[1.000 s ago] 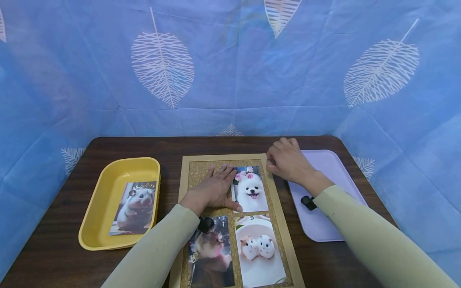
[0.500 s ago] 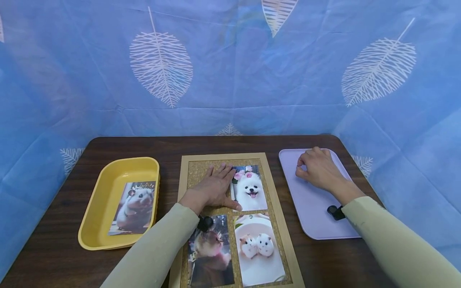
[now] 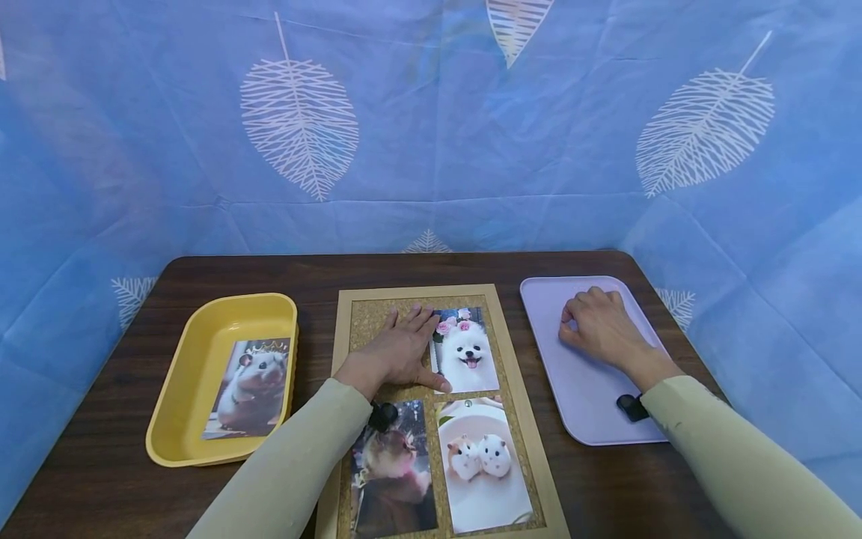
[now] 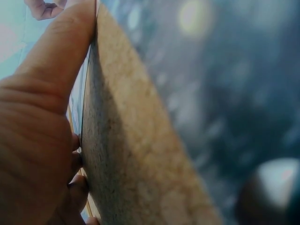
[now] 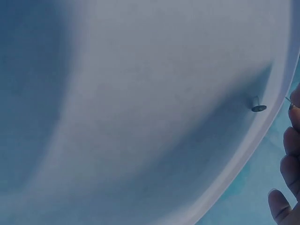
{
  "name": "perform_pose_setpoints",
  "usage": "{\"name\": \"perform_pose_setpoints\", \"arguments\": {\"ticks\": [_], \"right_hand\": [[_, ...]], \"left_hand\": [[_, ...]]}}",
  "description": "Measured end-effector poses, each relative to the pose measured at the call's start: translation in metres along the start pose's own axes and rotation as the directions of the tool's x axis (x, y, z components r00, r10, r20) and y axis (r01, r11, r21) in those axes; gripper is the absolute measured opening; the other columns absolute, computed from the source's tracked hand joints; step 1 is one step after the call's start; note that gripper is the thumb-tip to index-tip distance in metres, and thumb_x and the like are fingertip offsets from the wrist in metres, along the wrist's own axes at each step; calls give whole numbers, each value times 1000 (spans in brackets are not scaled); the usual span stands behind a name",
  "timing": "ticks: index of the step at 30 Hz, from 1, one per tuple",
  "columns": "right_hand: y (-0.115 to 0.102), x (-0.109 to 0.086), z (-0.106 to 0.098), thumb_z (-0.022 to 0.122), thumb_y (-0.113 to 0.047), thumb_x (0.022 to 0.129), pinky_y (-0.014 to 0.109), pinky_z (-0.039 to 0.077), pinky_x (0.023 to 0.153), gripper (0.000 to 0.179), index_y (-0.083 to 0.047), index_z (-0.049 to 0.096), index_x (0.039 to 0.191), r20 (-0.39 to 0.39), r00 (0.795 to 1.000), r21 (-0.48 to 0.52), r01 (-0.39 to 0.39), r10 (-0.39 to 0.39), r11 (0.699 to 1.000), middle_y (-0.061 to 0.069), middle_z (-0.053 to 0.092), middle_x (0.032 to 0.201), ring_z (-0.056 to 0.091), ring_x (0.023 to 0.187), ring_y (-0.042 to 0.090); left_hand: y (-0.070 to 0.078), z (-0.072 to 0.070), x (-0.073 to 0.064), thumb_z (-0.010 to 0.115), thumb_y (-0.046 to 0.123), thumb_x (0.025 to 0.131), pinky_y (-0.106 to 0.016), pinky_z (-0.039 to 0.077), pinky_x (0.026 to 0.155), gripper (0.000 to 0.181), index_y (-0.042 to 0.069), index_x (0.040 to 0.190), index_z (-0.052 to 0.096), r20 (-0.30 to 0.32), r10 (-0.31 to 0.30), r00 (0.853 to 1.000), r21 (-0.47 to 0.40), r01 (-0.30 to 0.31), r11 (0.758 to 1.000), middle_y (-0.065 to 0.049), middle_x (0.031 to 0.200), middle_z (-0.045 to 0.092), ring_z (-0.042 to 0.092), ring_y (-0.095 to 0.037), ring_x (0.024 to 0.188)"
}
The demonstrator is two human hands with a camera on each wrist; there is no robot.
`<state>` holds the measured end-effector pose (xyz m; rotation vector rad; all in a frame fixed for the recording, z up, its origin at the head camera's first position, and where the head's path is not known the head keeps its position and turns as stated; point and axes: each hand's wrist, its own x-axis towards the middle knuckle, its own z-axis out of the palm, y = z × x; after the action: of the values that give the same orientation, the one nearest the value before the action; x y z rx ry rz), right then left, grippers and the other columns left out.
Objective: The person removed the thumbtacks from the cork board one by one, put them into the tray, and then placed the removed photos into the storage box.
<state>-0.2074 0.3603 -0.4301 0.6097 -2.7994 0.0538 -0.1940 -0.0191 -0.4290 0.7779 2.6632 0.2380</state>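
Observation:
My left hand [image 3: 397,352] lies flat with spread fingers on the framed corkboard [image 3: 342,322], its fingertips and thumb touching the left edge of a white dog photo [image 3: 470,358]. Over the lilac tray [image 3: 579,419] is my right hand [image 3: 601,326], fingers curled. In the right wrist view, a thin metal point sticks out from the fingertips [image 5: 294,110], which pinch what looks like a push pin [image 5: 287,99]; its head is hidden. Another push pin [image 5: 258,105] stands on its head inside the tray near the rim.
Lower on the board lie a dark animal photo [image 3: 396,479] and a photo of two hamsters [image 3: 486,471]. A yellow basin [image 3: 182,404] at the left holds a crowned hamster photo [image 3: 249,389]. The brown table [image 3: 316,273] ends at a blue curtain [image 3: 431,135].
My right hand has moved right, from beside the board's upper right edge to over the lilac tray, then slightly lower. My left hand stays in place on the board.

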Motion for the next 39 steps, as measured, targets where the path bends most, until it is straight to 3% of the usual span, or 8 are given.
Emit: {"name": "perform_pose_setpoints", "arguments": {"ticks": [16, 28, 34, 39], "right_hand": [[1, -5, 6, 74, -16, 82, 50, 37, 78, 9, -12, 67, 80, 33, 999, -6, -5, 5, 1000, 2, 59, 77, 50, 84, 29], [0, -6, 3, 72, -19, 88, 54, 39, 83, 10, -10, 70, 86, 103, 994, -59, -36, 42, 998, 5, 63, 83, 51, 87, 30], [-3, -8, 2, 62, -15, 92, 58, 39, 89, 15, -4, 72, 96, 56, 994, -47, -88, 91, 995, 12, 67, 92, 55, 95, 35], [-18, -7, -3, 58, -12, 93, 63, 39, 97, 28, 1, 72, 114, 18, 991, 10, -134, 134, 991, 20, 71, 110, 59, 106, 42]], "left_hand": [[1, 0, 1, 70, 80, 82, -55, 0, 133, 125, 14, 171, 12, -3, 0, 1000, -8, 0, 1000, -6, 179, 5, -1, -25, 166], [0, -1, 1, 72, 79, 81, -56, 1, 133, 124, 16, 171, 14, -4, -5, 1000, -22, 4, 1000, -7, 179, 4, 0, -25, 166], [1, -1, -1, 73, 78, 80, -56, 3, 133, 124, 15, 171, 16, -27, 6, 1000, -28, -7, 1000, -8, 179, 6, 2, -26, 166], [1, -1, -2, 72, 79, 80, -57, 4, 132, 124, 14, 171, 17, -36, 13, 999, -17, -14, 1000, -8, 179, 7, 3, -27, 166]]}}
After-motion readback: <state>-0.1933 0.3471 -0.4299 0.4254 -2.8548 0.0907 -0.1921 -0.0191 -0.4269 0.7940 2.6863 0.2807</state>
